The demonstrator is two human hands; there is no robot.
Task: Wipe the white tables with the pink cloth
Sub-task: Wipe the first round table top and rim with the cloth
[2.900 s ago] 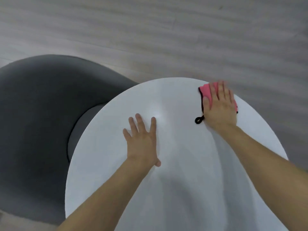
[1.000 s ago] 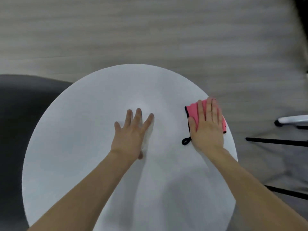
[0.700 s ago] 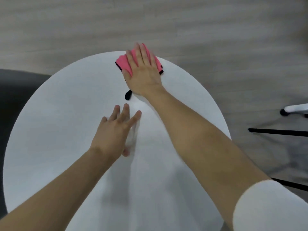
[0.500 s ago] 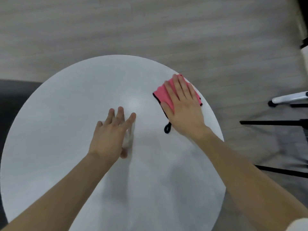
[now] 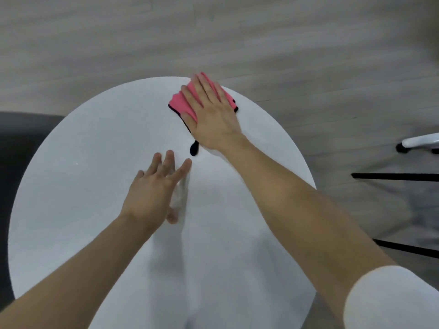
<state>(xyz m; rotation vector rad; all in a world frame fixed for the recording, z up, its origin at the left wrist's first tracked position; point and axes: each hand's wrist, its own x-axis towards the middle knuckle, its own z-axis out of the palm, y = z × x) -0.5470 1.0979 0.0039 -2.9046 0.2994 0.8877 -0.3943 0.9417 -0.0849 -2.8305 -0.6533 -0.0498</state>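
Observation:
A round white table (image 5: 78, 176) fills the lower middle of the head view. My right hand (image 5: 213, 115) lies flat with straight fingers on a folded pink cloth (image 5: 179, 103), pressing it onto the tabletop near the far edge. The cloth has a dark trim, and its black hanging loop (image 5: 193, 149) trails out below my palm. My left hand (image 5: 154, 188) rests flat on the table's middle with its fingers spread, a short way nearer than the cloth and apart from it.
A dark grey chair (image 5: 16, 143) stands against the table's left side. At the right are thin black legs (image 5: 396, 176) and a white base with a castor (image 5: 420, 142). Grey wood-grain floor (image 5: 213, 32) lies beyond the table.
My right hand has slid the pink cloth from the table's right side back toward the far edge. My left hand has stayed flat on the middle of the table.

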